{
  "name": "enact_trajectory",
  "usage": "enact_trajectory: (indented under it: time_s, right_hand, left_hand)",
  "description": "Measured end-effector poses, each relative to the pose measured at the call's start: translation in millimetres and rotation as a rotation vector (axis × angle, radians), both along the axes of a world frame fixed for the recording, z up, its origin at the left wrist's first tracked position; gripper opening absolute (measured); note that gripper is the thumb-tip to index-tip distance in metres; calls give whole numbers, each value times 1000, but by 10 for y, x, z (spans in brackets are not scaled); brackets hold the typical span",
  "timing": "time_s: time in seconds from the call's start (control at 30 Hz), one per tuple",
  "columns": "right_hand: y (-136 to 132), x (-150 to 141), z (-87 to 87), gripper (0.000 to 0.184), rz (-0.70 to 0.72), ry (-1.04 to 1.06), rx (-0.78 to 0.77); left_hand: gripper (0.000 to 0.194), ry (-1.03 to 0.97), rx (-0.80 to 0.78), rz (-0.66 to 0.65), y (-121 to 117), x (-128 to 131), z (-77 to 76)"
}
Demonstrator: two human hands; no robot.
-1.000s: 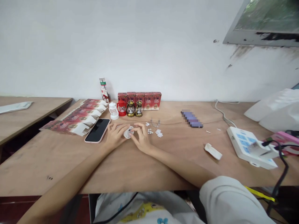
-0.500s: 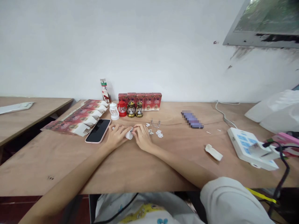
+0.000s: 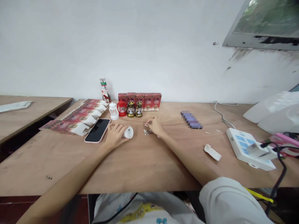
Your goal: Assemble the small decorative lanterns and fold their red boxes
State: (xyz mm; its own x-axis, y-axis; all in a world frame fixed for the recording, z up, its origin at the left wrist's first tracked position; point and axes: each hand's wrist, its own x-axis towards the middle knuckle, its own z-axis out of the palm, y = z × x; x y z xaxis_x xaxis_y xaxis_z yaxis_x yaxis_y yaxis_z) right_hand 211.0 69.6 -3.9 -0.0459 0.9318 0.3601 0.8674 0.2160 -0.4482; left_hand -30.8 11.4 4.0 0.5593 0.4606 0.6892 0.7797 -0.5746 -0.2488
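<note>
My left hand (image 3: 116,133) rests on the wooden table (image 3: 140,161) with its fingers curled around a small white lantern part (image 3: 128,132) lying on its side. My right hand (image 3: 154,125) has reached to the right and hovers over a scatter of small button cells (image 3: 147,132) and little metal pieces, fingers bent down in a pinch; what it holds, if anything, is hidden. Behind stand a white lantern (image 3: 113,111), a red lantern (image 3: 121,108) and two gold lanterns (image 3: 130,109).
A row of red boxes (image 3: 144,100) lines the wall. Flattened red cartons (image 3: 77,119) and a phone (image 3: 97,130) lie at the left. A power strip (image 3: 247,148), a white scrap (image 3: 212,152), a blurred purple object (image 3: 191,119) and white bags (image 3: 277,110) sit to the right.
My right hand left the white lantern part and moved right to the pile of button cells. My left hand stays on the white part, which now lies in plain view.
</note>
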Motion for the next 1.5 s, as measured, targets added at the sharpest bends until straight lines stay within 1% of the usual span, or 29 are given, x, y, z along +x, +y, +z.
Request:
enact_trajectory:
  time_s: [0.13,0.27,0.33,0.43,0.5,0.6,0.73,0.87,0.97,1.03,1.07,1.17,1.23,1.3,1.37,1.43,1.5]
  right_hand:
    - [68,101,36,11,31,-25,-24]
    - [179,319,110,13,81,-63,-102]
    - [224,421,139,23,119,-83,-166]
    - [248,506,157,47,183,-119,-252]
    - [239,513,155,54,204,-143,-274]
    - [212,491,145,53,199,-173,-269]
    - [181,495,146,41,155,-194,-241]
    - [135,496,194,31,109,-178,-173]
    - [54,371,248,23,122,-136,-84]
    - [-43,202,260,17,174,-76,-10]
    - [-107,97,252,15,214,-32,34]
    - [-347,-230,168,8,382,216,259]
    - [-509,-406,79,8,496,286,335]
    - [-635,-519,-11,8,538,342,374]
    - [-708,-574,-81,8,535,400,379]
    - [-737,-590,-121,7,522,448,362]
    - [-741,-590,-133,6,512,476,344]
  left_hand:
    - [35,-3,0,7,12,-12,-6]
    - [35,-14,-24,-7,25,-18,-16]
    - [34,-8,-41,-1,27,-16,-20]
    - [35,1,-19,-17,24,-11,-21]
    - [35,4,0,-25,22,-9,-19]
    - [34,2,-3,-23,19,-7,-14]
    - [33,-27,13,-62,15,-5,-8]
    - [37,-72,-65,-72,12,-5,-14]
    - [43,-113,-126,-69,14,-6,-28]
    - [43,-135,-136,-70,14,-5,-39]
    - [42,-142,-136,-61,13,-4,-43]
    - [40,-138,-131,-9,5,6,-52]
    - [38,-118,-111,6,-2,14,-52]
    - [38,-94,-69,2,-5,19,-50]
    - [38,-68,-20,-10,-5,21,-48]
    - [39,-47,1,-17,-4,21,-46]
    - [39,-29,-9,-17,-5,21,-44]
